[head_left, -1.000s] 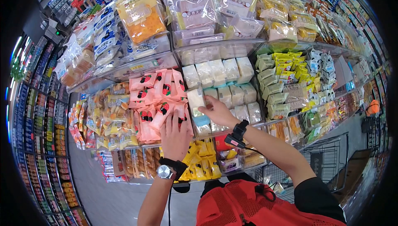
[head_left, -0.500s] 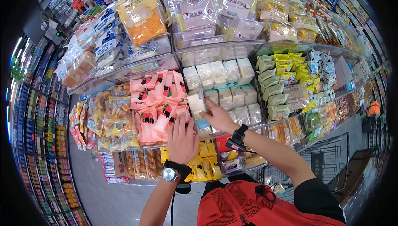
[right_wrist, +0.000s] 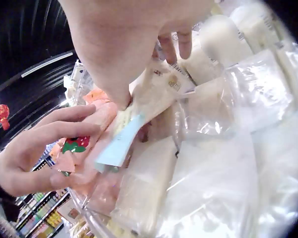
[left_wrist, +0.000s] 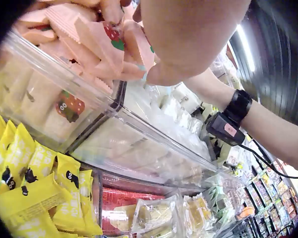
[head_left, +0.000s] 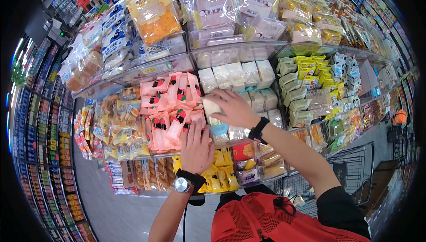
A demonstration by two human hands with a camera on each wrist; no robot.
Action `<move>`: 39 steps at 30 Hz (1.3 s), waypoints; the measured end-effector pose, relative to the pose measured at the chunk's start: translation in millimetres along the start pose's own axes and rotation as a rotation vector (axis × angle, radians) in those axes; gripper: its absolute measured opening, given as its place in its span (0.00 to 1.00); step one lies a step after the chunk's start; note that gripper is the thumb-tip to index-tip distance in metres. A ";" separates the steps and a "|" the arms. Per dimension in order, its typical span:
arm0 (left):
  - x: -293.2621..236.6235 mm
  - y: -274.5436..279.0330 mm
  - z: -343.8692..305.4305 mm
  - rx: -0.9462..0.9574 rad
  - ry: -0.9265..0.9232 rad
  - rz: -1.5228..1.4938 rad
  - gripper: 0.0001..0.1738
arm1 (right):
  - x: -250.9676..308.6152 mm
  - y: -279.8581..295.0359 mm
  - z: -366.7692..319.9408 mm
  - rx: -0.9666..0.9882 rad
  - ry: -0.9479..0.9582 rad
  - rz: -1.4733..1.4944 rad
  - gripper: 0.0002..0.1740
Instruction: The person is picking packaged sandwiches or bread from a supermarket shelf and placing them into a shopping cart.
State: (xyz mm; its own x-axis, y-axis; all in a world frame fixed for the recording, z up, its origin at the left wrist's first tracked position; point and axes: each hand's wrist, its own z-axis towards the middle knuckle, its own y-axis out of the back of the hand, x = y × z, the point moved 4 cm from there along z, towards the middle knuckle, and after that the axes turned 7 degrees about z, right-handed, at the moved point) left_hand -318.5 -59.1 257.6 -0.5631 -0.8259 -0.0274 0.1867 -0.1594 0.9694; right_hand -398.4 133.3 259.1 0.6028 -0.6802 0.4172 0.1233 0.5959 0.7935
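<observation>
My right hand lies over a white packet at the left side of the bin of white packets. Its fingers stretch across the upper end, with the thumb lower on the near side. In the right wrist view, a pale blue strip shows beside this clear-wrapped packet. Straight fingers of my left hand rest on the pink packets with strawberry prints, by the bin's front right corner. From the right wrist, the left hand has its thumb apart from its fingers.
Clear dividers separate the bins. Bagged bread lies left, green packets right, larger cake bags behind. Yellow packets sit on the tier below. A shopping cart stands at the right.
My right hand has gone from thumb and fingers at the white packet's right side to stretched fingers across its upper end. The left hand has shifted slightly right along the pink packets.
</observation>
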 end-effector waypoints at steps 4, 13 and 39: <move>2.8 -0.6 -1.4 0.009 0.008 -0.007 0.36 | -16.1 -0.7 0.8 0.053 -0.145 0.024 0.35; 5.3 -2.0 -2.5 0.029 0.013 -0.036 0.38 | -5.4 -11.9 -1.2 0.033 -0.159 -0.046 0.33; 6.2 -1.7 2.2 0.048 -0.028 -0.059 0.38 | -2.1 -4.1 -15.4 0.173 -0.020 -0.113 0.60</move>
State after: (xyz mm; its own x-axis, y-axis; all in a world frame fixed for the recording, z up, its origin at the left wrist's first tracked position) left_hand -324.1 -62.8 256.3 -0.5944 -0.8003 -0.0787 0.1139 -0.1807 0.9769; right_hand -388.1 138.9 248.1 0.5764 -0.7482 0.3285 0.0511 0.4342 0.8994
